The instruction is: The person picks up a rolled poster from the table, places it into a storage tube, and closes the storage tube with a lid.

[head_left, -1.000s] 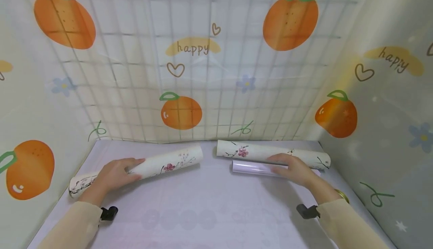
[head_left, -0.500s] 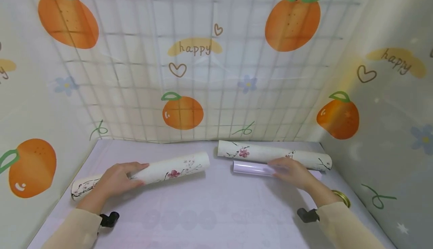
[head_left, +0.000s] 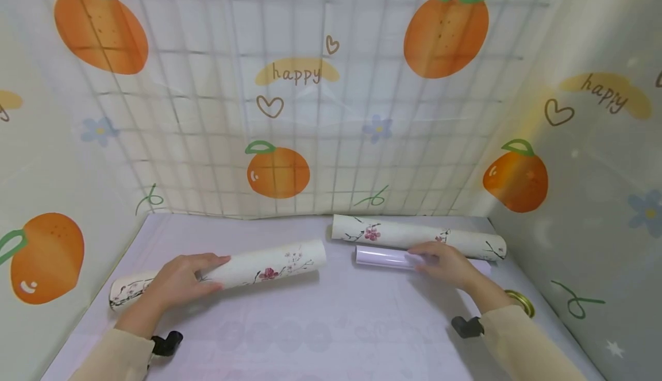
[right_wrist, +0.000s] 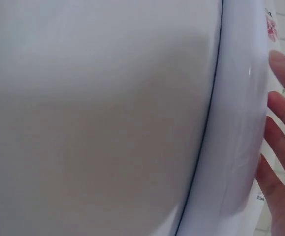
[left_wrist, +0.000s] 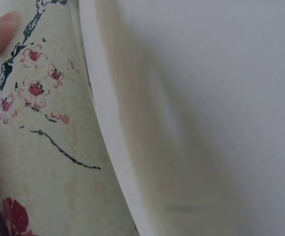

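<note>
My left hand [head_left: 178, 280] grips a cream wallpaper-like roll [head_left: 279, 269] printed with pink blossoms and dark branches. Its fingers are on the far side and the thumb on the near side; the roll slants up to the right. In the left wrist view, a fingertip [left_wrist: 3, 32] presses on the printed surface. My right hand [head_left: 447, 263] touches a thinner, glossy lilac roll [head_left: 383, 257]. The right wrist view shows spread fingers [right_wrist: 280, 108] along the edge of that lilac roll [right_wrist: 236, 118]. Just behind it lies a second blossom-printed roll [head_left: 398, 234].
A pale lilac tabletop [head_left: 336, 312] reaches back to a curtain [head_left: 320, 111] printed with oranges, over a wire grid. Similar curtains enclose both sides. A gold ring-shaped thing [head_left: 524, 303] lies partly behind the right wrist.
The left hand has drawn its printed roll nearer and slightly right, its right end dropping toward the front. The right hand and the two rolls by it have hardly moved.
</note>
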The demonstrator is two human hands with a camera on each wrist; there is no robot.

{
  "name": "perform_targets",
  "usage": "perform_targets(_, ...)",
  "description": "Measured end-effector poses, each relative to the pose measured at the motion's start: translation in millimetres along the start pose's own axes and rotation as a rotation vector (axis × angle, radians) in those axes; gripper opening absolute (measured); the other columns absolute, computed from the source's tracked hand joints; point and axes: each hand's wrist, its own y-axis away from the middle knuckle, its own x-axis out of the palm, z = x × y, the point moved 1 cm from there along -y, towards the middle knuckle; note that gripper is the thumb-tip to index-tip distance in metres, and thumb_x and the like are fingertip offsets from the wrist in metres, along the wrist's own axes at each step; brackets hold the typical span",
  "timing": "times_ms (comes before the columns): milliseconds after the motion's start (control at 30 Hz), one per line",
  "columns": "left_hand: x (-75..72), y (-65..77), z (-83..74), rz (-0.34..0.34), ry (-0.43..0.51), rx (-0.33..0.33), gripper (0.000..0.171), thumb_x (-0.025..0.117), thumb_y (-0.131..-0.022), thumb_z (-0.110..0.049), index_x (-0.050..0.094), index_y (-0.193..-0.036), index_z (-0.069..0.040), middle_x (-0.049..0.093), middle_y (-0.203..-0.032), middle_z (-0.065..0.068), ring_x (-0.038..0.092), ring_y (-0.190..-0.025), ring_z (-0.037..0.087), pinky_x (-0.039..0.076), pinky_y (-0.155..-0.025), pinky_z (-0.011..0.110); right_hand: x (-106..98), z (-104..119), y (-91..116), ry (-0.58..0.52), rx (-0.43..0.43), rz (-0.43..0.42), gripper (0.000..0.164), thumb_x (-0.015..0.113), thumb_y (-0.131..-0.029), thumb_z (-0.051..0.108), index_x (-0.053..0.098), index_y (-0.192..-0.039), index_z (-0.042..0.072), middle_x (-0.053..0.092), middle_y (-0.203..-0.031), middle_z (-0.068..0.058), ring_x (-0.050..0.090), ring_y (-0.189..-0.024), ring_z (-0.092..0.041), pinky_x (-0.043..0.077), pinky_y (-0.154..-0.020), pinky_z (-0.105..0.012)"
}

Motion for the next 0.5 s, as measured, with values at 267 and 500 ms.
perform_targets(267,4.0,5.4,-4.2,-0.024,0.005,0.039,0.058,0.084,-0.078,-0.046,0.068,-0.132,-0.032,0.069,-0.127,0.000,0.063,-0.119,0.029,0.051,-0.097,0.051,1.5,5.0,-4.7,-0.004,-0.014,0.016,0.036,0.081,-0.081,0.006,0.072,-0.116,0.001,0.071,-0.117,-0.014,0.064,-0.110,-0.038,0.048,-0.096,-0.053)
perform_targets(500,4.3,9.1,-9.1,-0.054,-0.015,0.088,0.058,0.087,-0.076,-0.039,0.069,-0.130,-0.030,0.070,-0.122,-0.004,0.065,-0.116,0.026,0.054,-0.094,0.047,8.9,-2.7,-8.6,-0.012,-0.049,0.024,0.036,0.082,-0.077,0.000,0.074,-0.112,0.002,0.070,-0.117,-0.017,0.063,-0.109,-0.040,0.047,-0.096,-0.056)
